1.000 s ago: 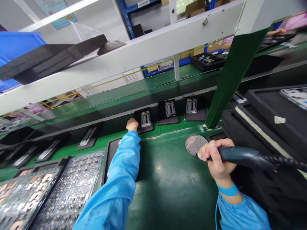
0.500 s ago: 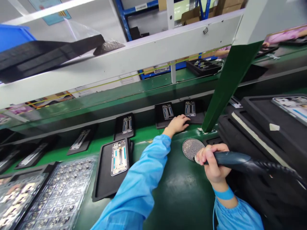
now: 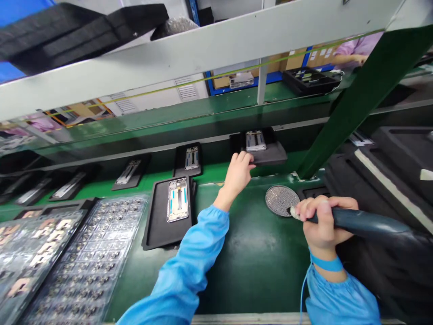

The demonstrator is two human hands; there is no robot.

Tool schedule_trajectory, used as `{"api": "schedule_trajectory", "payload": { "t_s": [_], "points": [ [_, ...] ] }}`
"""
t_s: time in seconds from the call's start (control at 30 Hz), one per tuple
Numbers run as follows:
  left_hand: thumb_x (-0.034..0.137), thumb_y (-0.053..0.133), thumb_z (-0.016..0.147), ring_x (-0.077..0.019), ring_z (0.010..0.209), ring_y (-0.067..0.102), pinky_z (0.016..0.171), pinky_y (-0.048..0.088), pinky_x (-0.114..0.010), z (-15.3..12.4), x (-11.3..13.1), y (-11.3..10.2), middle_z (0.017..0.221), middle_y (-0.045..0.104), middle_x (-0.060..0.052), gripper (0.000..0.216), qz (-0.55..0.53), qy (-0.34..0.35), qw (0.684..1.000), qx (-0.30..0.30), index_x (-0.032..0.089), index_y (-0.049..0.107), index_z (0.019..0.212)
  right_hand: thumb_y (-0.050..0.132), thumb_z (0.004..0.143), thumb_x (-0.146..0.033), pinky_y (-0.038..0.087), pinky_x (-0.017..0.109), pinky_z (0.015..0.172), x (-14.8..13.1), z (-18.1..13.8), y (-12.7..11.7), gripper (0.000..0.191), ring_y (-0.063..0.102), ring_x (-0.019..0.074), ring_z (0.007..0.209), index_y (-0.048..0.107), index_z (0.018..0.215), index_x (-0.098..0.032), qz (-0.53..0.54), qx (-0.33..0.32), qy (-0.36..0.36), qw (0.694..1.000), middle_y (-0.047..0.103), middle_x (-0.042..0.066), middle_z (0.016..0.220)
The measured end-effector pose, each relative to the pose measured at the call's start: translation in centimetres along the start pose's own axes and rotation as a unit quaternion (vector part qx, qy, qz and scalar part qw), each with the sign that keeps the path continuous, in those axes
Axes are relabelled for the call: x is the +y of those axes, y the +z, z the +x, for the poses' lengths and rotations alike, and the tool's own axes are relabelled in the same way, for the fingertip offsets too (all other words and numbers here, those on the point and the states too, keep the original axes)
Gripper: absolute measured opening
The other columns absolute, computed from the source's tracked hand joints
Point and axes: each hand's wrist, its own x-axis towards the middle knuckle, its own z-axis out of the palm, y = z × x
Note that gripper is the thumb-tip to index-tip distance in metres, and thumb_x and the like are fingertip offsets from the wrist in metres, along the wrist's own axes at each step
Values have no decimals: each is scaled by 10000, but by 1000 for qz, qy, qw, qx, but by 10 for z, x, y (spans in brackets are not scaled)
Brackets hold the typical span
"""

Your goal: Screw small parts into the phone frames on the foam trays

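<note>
My left hand (image 3: 238,174) is closed on the near left edge of a black foam tray (image 3: 272,155) at the back of the bench. On that tray lies a silver phone frame (image 3: 255,141); the tray overlaps another dark tray behind it. My right hand (image 3: 326,221) is wrapped round a dark electric screwdriver (image 3: 368,221), held nearly level. Its pale front end is at the rim of a round, dimpled metal screw dish (image 3: 281,200); the tip is hard to make out. Left of my left arm, a phone frame (image 3: 177,198) with blue strips rests on a black tray (image 3: 157,216).
Clear plastic trays of small parts (image 3: 91,257) lie at the left. More phone frames on black trays (image 3: 126,174) line the green belt. A green post (image 3: 365,104) rises behind the screw dish. Black trays (image 3: 399,180) are stacked at the right. A co-worker's arm (image 3: 352,56) shows beyond.
My left hand has taken hold of the black tray and pulled it left, over its neighbour. The screwdriver stays near the screw dish. The view has shifted.
</note>
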Motion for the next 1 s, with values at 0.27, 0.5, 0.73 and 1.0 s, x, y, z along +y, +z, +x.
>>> {"api": "schedule_trajectory", "payload": {
  "t_s": [0.27,0.5,0.73,1.0],
  "points": [
    [16,669,1229,-268,1034,747,916,617,-381,-227,15,-60,1167,816,-61,254,-69,76,982,161,264,667,1282,1067,1008,-607,576,301,484,2,13,-8,566,546,149,441,588,1060,-310,-59,14,23,998,615,-138,651],
    [-75,565,1149,-235,909,742,820,636,-359,-349,56,-57,1090,842,-67,386,-104,42,986,120,240,722,1308,1105,991,-713,570,275,502,17,16,-13,669,548,129,461,585,1064,-299,-104,-33,65,992,604,-142,634],
    [277,775,1177,-321,1007,824,864,749,-480,-386,56,-60,1221,890,-108,237,-162,-29,986,-18,305,860,1396,1107,993,-722,559,285,501,23,18,-20,692,558,131,458,566,1090,-301,-132,-51,85,986,595,-139,649],
    [256,629,1279,-397,1624,764,1340,687,-593,-268,2,-24,1701,823,-202,382,-137,-10,990,-21,259,847,1592,1086,1018,-703,561,270,514,23,19,-23,663,546,124,467,560,1093,-306,-136,-68,76,985,581,-152,650]
  ]
}}
